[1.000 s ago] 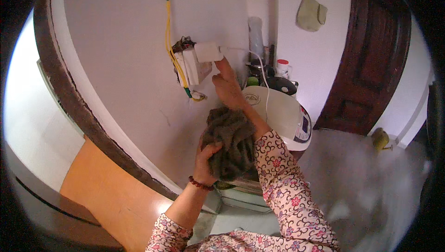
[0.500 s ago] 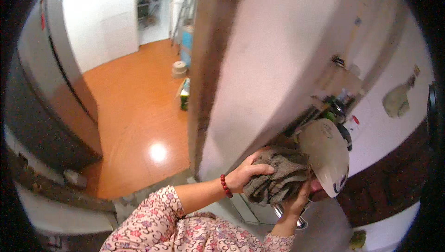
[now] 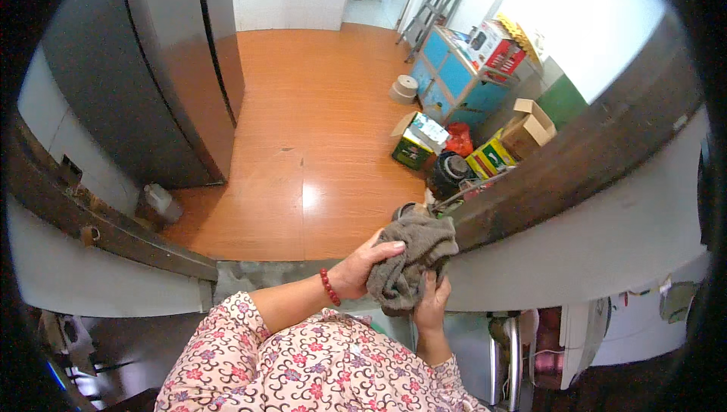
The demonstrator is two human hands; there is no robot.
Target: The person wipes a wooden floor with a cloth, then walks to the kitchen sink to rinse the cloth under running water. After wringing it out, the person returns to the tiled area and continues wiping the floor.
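Observation:
A crumpled grey-brown cloth (image 3: 411, 249) is bunched between my two hands, just inside the doorway. My left hand (image 3: 360, 268), with a red bead bracelet on its wrist, grips it from the left, thumb lying across the front. My right hand (image 3: 432, 302) is closed on its lower right part, fingers partly hidden. Whether anything lies inside the folds I cannot tell. The wooden door frame (image 3: 575, 151) is to the right of the cloth.
An orange floor (image 3: 280, 109) stretches beyond the threshold (image 3: 250, 279). A tall dark refrigerator (image 3: 151, 71) stands left. Along the right are a ladder (image 3: 439, 3), blue cabinet (image 3: 469, 94) and several cartons (image 3: 530, 123). A white appliance (image 3: 575, 336) is at lower right.
My view has swung left from the wall socket and rice cooker to the doorway. My right hand has left the white plug at the socket and now grips the cloth.

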